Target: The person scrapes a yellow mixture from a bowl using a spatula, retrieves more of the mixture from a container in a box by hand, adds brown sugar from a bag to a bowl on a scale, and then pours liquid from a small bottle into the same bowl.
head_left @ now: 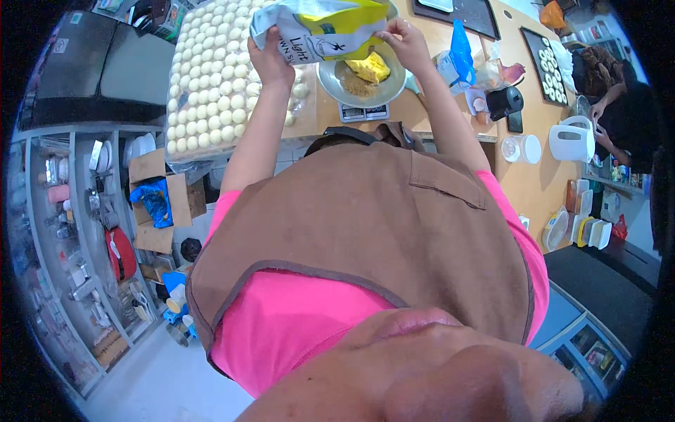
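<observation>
now we hold the bag [320,28] up with both hands, left hand [271,60] and right hand [404,42] shut tight on its sides. we tip it over the metal bowl [362,81] on the scale [363,111], near the desk's [534,183] front edge, so brown sugar drops in.

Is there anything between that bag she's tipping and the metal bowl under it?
Nothing visible. Both the left hand and right hand hold the bag directly above the metal bowl on the scale; only brown sugar and a yellow lump lie inside.
</observation>
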A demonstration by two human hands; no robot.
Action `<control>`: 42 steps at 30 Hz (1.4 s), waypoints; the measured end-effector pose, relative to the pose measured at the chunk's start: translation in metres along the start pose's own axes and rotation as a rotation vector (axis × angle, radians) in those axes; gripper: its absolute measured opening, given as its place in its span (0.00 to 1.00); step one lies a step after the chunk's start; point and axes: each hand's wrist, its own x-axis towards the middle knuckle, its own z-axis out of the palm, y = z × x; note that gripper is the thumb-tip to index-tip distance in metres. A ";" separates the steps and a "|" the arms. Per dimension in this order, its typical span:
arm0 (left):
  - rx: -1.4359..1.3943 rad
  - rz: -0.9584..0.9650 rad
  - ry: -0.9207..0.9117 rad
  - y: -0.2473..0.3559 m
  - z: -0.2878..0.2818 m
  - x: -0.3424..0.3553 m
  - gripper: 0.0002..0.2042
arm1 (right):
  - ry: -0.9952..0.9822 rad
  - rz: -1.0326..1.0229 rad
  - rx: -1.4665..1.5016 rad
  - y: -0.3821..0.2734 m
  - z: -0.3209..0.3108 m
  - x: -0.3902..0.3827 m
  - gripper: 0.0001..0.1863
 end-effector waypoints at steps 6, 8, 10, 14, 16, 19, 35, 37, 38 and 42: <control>-0.296 -0.383 0.112 -0.013 -0.016 -0.005 0.26 | -0.176 0.180 0.540 -0.007 -0.014 0.003 0.12; -0.269 -0.449 0.125 -0.012 -0.009 -0.010 0.28 | -0.172 0.249 0.594 0.000 -0.015 0.000 0.14; -0.240 -0.511 0.138 -0.010 -0.006 -0.014 0.29 | -0.166 0.268 0.666 -0.001 -0.014 0.001 0.16; -0.342 -0.628 0.140 -0.020 -0.021 -0.015 0.35 | -0.255 0.231 0.834 -0.017 -0.012 0.002 0.21; -0.439 -0.755 0.138 -0.014 -0.010 -0.023 0.33 | -0.318 0.265 0.874 -0.036 -0.009 -0.004 0.32; -0.415 -0.909 0.155 -0.007 0.003 -0.034 0.37 | -0.297 0.221 0.837 -0.045 0.029 -0.014 0.51; -0.548 -0.789 -0.551 0.030 -0.063 -0.026 0.49 | -0.195 0.602 1.666 -0.062 0.060 -0.045 0.35; -0.476 -0.900 -0.383 0.023 -0.072 0.001 0.48 | -0.234 0.680 1.833 -0.072 0.069 -0.054 0.34; -0.397 -0.909 -0.316 0.017 -0.068 0.010 0.37 | -0.242 0.655 1.907 -0.072 0.078 -0.058 0.34; -0.288 -0.942 -0.237 -0.011 -0.046 0.020 0.34 | -0.295 0.771 1.912 -0.070 0.103 -0.072 0.36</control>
